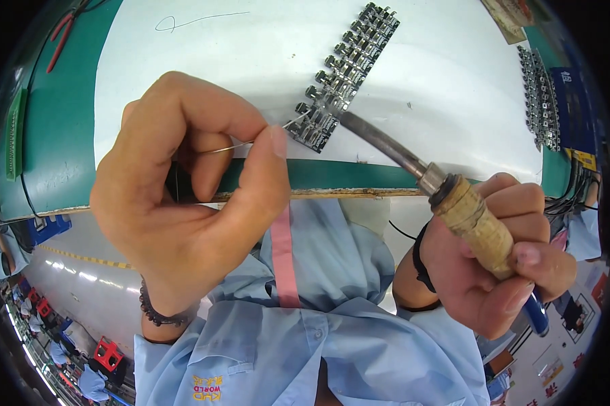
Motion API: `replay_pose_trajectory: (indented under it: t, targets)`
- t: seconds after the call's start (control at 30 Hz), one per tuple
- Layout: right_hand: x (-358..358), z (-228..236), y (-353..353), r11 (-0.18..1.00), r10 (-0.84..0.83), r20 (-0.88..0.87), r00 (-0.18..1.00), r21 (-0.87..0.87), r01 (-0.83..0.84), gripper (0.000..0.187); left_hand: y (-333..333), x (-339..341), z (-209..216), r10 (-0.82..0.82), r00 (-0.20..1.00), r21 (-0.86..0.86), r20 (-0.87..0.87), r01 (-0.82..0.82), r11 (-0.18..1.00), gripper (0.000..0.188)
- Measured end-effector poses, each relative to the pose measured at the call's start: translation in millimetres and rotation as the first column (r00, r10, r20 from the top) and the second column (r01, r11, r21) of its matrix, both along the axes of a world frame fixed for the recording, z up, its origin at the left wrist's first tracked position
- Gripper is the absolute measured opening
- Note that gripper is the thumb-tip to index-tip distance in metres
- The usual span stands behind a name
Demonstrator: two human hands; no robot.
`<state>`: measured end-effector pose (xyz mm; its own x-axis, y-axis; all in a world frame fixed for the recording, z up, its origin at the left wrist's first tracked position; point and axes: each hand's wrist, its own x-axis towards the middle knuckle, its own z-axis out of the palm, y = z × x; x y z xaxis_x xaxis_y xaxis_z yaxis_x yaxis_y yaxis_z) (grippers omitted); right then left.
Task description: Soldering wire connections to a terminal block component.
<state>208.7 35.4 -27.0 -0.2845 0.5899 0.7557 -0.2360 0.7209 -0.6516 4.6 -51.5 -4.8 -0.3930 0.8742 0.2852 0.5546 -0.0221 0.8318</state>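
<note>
The left hand (pixel 146 183) pinches a thin wire (pixel 227 148) between thumb and forefinger; the right hand (pixel 471 277) has its fingers curled around a soldering iron (pixel 428 179). Both tools reach the near end of a strip of circuit boards (pixel 345 71) lying on a white sheet (pixel 217 54). Soldering looks under way there, though finished and remaining joints are too small to tell apart. Coloured lettering (pixel 207 388) marks the blue shirt (pixel 400 352).

place: pretty clearly an electronics factory | tells: soldering iron (pixel 469 220), strip of little circuit boards (pixel 340 81), green surface (pixel 58 155) | background: folks (pixel 92 380) in light-blue shirts (pixel 92 387), red stools (pixel 107 353), yellow floor stripe (pixel 81 256)
</note>
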Motion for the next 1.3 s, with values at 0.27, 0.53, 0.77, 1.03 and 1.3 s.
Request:
replay_pose_trajectory:
  t: [0.27, 0.53, 0.77, 1.03, 1.3]
  targets:
    - [5, 7, 2, 0.997, 0.031, 0.127, 0.991, 0.063, -0.039, 0.023, 3, 1, 2, 0.002, 0.999, -0.008, -0.034, -0.002, 1.000, 0.014]
    - [2, 0, -9, 0.994, -0.030, 0.102, 0.994, 0.108, 0.019, 0.024, 2, 4, 2, 0.035, 0.999, -0.009, 0.005, -0.035, 0.999, 0.015]
    - [8, -3, -17, 0.994, -0.049, 0.103, 0.993, 0.106, 0.038, 0.024, 0, 1, -1, 0.054, 0.999, -0.010, 0.001, -0.054, 0.999, 0.014]
    - [5, 9, -16, 0.991, -0.076, 0.188, 0.979, 0.122, 0.054, 0.026, 4, 2, 3, 0.025, 1.000, -0.001, -0.014, -0.025, 1.000, 0.014]
    - [-1, 1, -21, 0.992, -0.098, 0.177, 0.979, 0.091, 0.083, 0.026, 2, -2, 0, 0.013, 0.999, -0.016, -0.042, -0.014, 1.000, 0.014]
